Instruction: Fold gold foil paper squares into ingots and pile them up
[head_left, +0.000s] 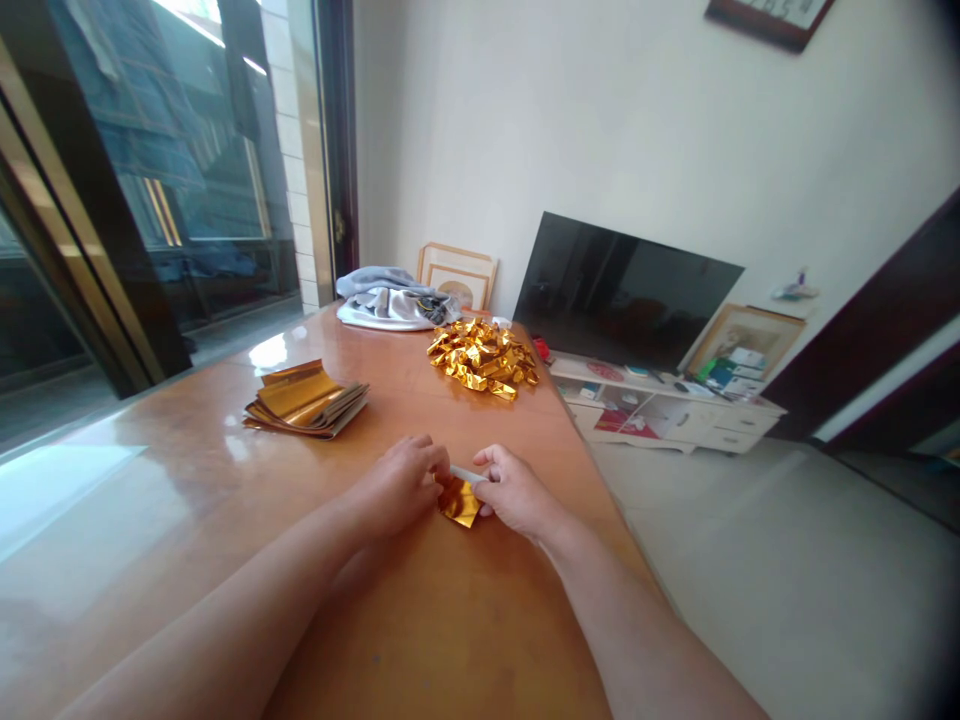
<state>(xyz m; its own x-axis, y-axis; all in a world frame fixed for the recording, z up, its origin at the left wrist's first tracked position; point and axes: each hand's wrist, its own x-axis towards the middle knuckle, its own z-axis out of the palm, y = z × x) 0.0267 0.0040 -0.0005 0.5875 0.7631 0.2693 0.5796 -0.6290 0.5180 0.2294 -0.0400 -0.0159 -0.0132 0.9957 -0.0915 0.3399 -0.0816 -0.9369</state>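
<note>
Gold foil sheet (463, 507), orange-brown table (450, 620)

The foil pile (482, 360) lies behind the foil sheet (461, 503)

Free to pass between the stack of gold sheets (304, 408) and the heap of folded gold foil (482, 357), over bare tabletop (397, 385) — then blocked at the far end by the bundled cloth (386, 307).

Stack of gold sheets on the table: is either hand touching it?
No, the left hand and right hand are both at a small gold sheet, apart from the stack.
</note>
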